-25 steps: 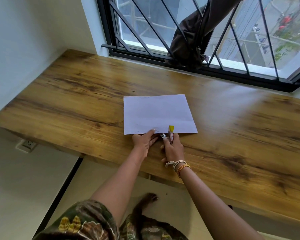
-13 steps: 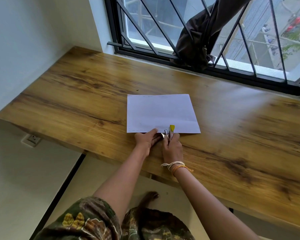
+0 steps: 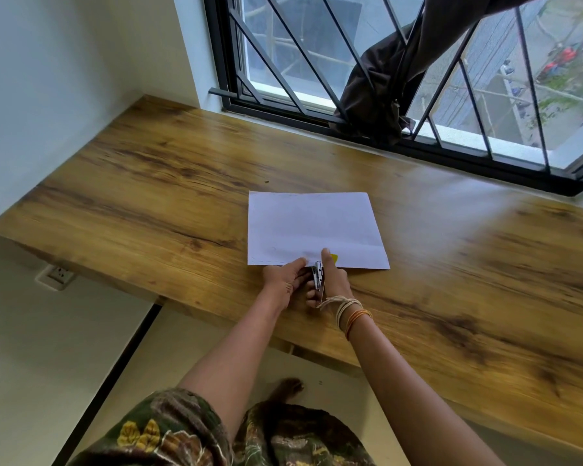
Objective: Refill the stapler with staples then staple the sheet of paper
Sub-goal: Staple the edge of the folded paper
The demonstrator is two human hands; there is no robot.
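Observation:
A white sheet of paper (image 3: 312,227) lies flat on the wooden desk (image 3: 148,183). At its near edge my right hand (image 3: 334,280) grips a small stapler (image 3: 318,275) with a metal body and a yellow tip; the index finger presses on top. The stapler's jaw sits over the paper's near edge. My left hand (image 3: 285,280) pinches that same edge just left of the stapler, fingers touching the sheet. Most of the stapler is hidden between the hands.
A barred window (image 3: 401,79) runs along the desk's far side, with a dark cloth (image 3: 381,89) hanging through the bars. A wall socket (image 3: 56,274) sits under the desk's left end. The white wall closes the left side.
My right index finger has stretched forward over the stapler's yellow tip, covering most of it. Both hands stay at the paper's near edge.

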